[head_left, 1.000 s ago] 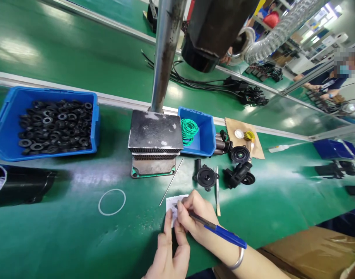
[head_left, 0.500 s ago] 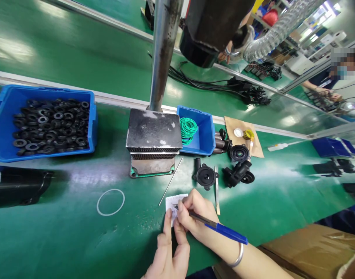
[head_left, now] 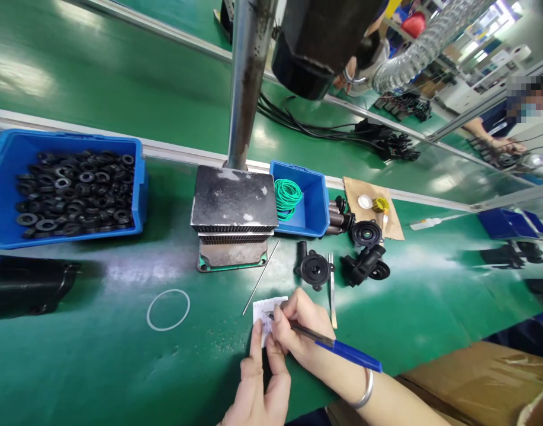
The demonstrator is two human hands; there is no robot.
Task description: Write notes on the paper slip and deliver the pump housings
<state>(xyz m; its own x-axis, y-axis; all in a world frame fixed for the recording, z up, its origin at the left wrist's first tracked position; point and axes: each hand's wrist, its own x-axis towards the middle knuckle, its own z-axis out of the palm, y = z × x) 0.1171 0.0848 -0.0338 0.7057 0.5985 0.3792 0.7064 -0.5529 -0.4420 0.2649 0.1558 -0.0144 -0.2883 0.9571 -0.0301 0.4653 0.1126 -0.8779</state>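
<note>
A small white slip of paper with handwriting lies on the green tabletop, partly covered by my hands. My left hand has its index finger and thumb stretched out and apart, the fingertips pressing the slip against the table. My right hand is closed around a pen with a blue cap on its back end. The pen's tip meets the paper, and the capped end slants down to the right over my wrist. Just beyond the slip lie a thin metal rod, tweezers and a round black plastic housing.
A blue bin of black rings stands left. A metal block sits below a steel post. Behind it is another blue bin with green rings. More black parts lie right. A co-worker's hand shows far right.
The pen has tilted very slightly, its capped end shifting a little right and down. My left hand keeps its place on the paper.
</note>
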